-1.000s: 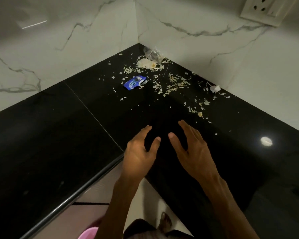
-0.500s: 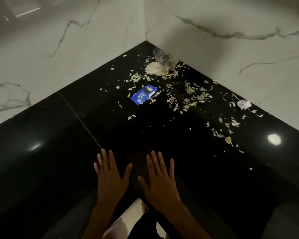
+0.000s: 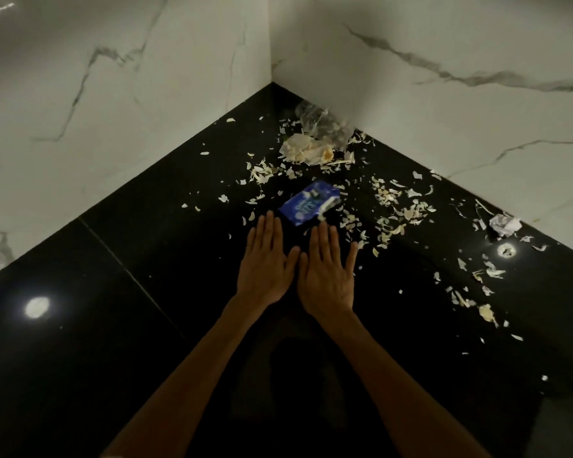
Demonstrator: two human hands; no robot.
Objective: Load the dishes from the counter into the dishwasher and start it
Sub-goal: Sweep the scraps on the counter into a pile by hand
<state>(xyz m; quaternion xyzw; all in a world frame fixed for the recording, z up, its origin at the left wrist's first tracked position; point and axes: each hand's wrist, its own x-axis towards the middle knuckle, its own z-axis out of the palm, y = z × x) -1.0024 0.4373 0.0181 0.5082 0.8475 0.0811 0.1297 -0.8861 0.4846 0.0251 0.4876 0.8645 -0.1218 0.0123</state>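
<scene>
While both palms face down, the left hand (image 3: pixel 264 264) and right hand (image 3: pixel 328 272) are held flat, fingers straight, over the black worktop (image 3: pixel 119 325), just short of a blue wrapper (image 3: pixel 306 205).

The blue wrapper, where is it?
In the head view the blue wrapper lies on the black counter near the wall corner, among pale scraps, just beyond the right hand's fingertips.
</scene>
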